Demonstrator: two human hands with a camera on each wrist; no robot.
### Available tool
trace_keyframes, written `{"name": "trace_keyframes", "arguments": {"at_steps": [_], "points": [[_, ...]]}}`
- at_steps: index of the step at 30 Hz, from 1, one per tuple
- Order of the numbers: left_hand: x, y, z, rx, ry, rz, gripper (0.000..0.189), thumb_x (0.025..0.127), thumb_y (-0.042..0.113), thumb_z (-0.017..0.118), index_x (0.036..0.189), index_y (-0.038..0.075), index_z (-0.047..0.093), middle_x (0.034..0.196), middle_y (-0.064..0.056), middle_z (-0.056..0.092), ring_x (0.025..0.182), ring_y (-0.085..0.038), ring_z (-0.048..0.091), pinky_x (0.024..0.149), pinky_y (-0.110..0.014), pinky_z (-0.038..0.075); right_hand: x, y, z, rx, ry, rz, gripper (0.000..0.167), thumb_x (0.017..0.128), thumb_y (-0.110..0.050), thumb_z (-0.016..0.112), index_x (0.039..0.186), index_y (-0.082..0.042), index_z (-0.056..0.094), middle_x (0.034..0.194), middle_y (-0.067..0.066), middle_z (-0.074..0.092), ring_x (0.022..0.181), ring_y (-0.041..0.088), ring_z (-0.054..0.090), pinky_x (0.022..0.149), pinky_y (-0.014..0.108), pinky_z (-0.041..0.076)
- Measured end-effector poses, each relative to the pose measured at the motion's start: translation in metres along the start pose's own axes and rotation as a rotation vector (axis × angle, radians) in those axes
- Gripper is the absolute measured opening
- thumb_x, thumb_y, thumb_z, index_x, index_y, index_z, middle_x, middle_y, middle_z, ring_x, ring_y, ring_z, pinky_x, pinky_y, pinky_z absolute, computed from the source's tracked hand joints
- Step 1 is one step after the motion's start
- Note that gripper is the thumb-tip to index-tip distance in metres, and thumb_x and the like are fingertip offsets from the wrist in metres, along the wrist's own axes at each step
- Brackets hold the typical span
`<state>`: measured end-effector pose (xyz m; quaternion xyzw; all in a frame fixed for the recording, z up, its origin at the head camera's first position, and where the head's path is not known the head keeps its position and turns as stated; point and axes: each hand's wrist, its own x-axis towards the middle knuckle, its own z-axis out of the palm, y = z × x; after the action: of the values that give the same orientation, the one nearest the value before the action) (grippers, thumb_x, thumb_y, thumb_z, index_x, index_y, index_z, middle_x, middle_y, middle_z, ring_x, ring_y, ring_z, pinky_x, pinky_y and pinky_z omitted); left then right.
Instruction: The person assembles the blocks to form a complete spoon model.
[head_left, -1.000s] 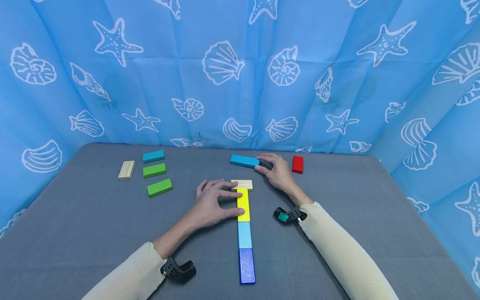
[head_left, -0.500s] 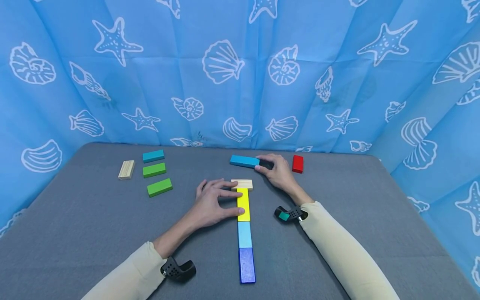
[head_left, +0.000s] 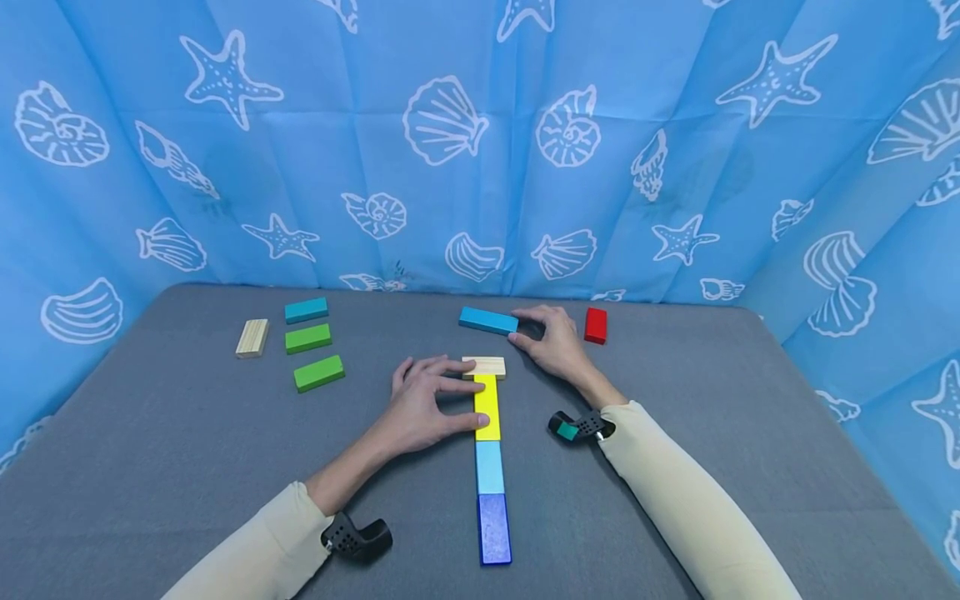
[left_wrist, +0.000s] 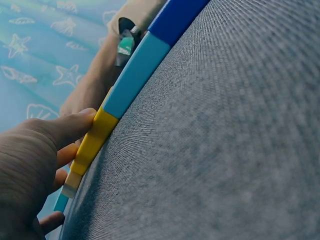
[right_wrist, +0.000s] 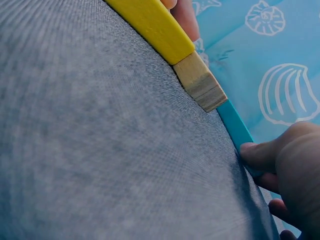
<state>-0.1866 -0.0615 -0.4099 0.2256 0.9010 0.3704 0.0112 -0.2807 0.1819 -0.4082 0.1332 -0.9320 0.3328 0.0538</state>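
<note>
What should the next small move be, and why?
Perhaps the right hand should slide the long blue rectangular block toward the crosswise bare-wood rectangular block: it pinches the blue block's end, and the two blocks lie apart.

The left hand [head_left: 418, 410] is spread while the right hand [head_left: 558, 348] pinches.

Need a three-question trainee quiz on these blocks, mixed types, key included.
1. Which block does the right hand hold: A) red, B) blue, C) green?
2. True or false: the light blue block lies between the yellow block and the dark blue block.
3. How many green blocks show in the head view?

Key: 1. B, the blue block. 2. True. 3. Two.
</note>
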Motion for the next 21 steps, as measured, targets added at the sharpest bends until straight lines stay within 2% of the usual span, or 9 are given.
{"name": "trace_keyframes", "arguments": {"at_steps": [7, 21], "points": [[-0.0001, 0.0, 0.0, -0.004, -0.004, 0.002, 0.045, 0.083, 0.046, 0.083, 0.122, 0.024, 0.076, 0.145, 0.004, 0.056, 0.147, -0.035, 0.031, 0.116, -0.066, -0.001, 0.0001, 0.0016, 0.0009, -0.015, 0.008, -0.042, 0.046, 0.093, -0.021, 0.076, 0.135, -0.008, 0.066, 0.129, 0.015, 0.063, 0.124, 0.035, 0.047, 0.11, 0.057, 0.027], [0.0, 0.0006, -0.0011, -0.005, -0.005, -0.004, 0.045, 0.083, 0.045, 0.083, 0.122, 0.024, 0.076, 0.146, 0.004, 0.056, 0.147, -0.034, 0.031, 0.116, -0.066, -0.002, 0.0014, 0.0043, 0.0012, 0.018, 0.008, -0.058, 0.039, 0.094, -0.016, 0.075, 0.131, -0.009, 0.069, 0.124, 0.014, 0.063, 0.119, 0.033, 0.047, 0.108, 0.056, 0.026]]}}
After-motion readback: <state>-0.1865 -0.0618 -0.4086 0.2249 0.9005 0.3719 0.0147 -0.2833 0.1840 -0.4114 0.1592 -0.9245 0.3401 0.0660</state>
